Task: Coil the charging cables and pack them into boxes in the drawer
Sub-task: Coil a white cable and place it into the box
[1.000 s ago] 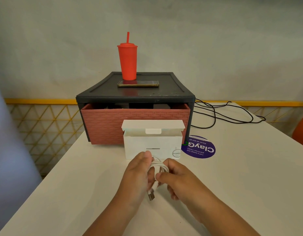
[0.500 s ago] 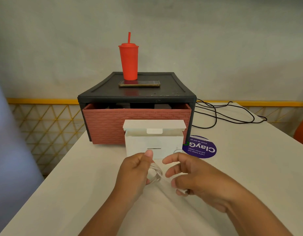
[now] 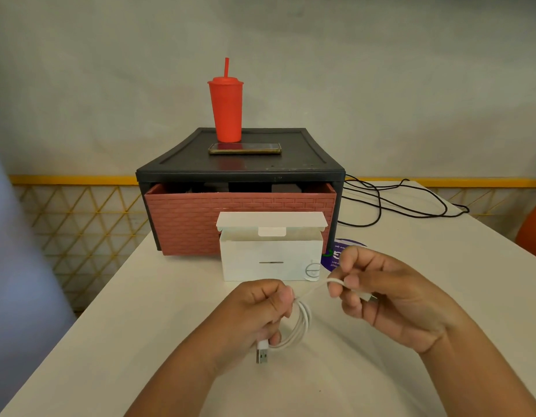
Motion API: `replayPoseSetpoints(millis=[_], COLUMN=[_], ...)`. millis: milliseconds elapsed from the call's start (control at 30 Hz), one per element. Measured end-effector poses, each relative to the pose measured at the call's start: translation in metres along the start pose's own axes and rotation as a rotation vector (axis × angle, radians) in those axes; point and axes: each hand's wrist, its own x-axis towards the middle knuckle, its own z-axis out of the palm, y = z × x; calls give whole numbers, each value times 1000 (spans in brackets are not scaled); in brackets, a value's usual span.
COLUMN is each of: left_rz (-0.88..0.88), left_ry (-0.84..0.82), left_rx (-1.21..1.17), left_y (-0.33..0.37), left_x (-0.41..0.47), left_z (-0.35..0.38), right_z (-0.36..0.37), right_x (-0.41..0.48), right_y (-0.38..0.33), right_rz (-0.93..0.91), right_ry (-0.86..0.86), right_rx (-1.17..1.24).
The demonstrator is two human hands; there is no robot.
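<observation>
the left hand (image 3: 257,311) is curled tight round a coiled white charging cable (image 3: 301,325) just above the white table (image 3: 110,341), usb plug dangling below the fist. the right hand (image 3: 390,299) pinches the cable's free end, strand stretched between them. a white cardboard box (image 3: 271,260) sits lid-up just behind, against the brick-patterned red drawer (image 3: 200,224) of a black cabinet (image 3: 239,167). a red plastic tumbler (image 3: 226,108) stands on top.

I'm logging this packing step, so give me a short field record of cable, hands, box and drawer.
cable: white cable, partly coiled, USB plug hanging
left: left hand grips the coil
right: right hand pinches the free end
drawer: red drawer, ajar
box: white box, lid open, on table before the drawer
</observation>
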Motion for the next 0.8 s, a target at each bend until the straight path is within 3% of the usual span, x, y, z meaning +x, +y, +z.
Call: replayPoseSetpoints(millis=[67, 233, 333, 467, 633, 800], left_rz=[-24, -93, -100, -39, 21, 54], left_ry=[47, 176, 250, 283, 250, 310], left_rx=[-82, -261, -230, -243, -195, -37], left_y=[2, 7, 7, 7, 1, -6], left_x=[-1, -1, 0, 2, 3, 8], left_z=[3, 7, 11, 14, 17, 13], right_z=[-1, 5, 10, 19, 29, 34], right_x=[-1, 7, 14, 20, 24, 28], right_y=[-1, 14, 29, 39, 50, 55], right_rz=[-53, -245, -243, -115, -144, -150], right_ry=[29, 251, 282, 142, 144, 315], right_rx=[-104, -931, -1126, -658, -221, -173])
